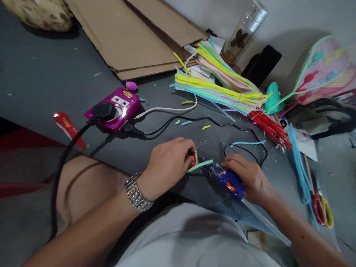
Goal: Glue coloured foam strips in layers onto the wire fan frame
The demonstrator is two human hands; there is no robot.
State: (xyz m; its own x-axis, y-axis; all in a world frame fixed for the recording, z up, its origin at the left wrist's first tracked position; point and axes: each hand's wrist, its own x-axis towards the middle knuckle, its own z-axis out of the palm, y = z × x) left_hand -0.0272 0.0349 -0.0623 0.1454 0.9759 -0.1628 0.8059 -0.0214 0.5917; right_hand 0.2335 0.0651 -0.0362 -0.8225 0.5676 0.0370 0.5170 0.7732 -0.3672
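My left hand (169,165), with a metal watch on the wrist, pinches a small red and light-green piece of pipe cleaner (194,161); its fingers partly hide the piece. A light-green strand sticks out from it to the right. In my right hand (247,176) is a blue hot glue gun (226,180), its nozzle pointing left at the pipe-cleaner piece. I cannot tell whether the nozzle touches it. A long clear glue stick (267,220) juts out of the gun's rear. A thin wire loop (207,144) shows around the work.
A purple power strip (119,107) with black cords lies left of centre. Behind are bundled pipe cleaners (219,89), cardboard sheets (133,37) and a clear bottle (241,35). Scissors (322,209) and blue pipe cleaners (299,167) lie right, below a pink fan-shaped piece (322,70).
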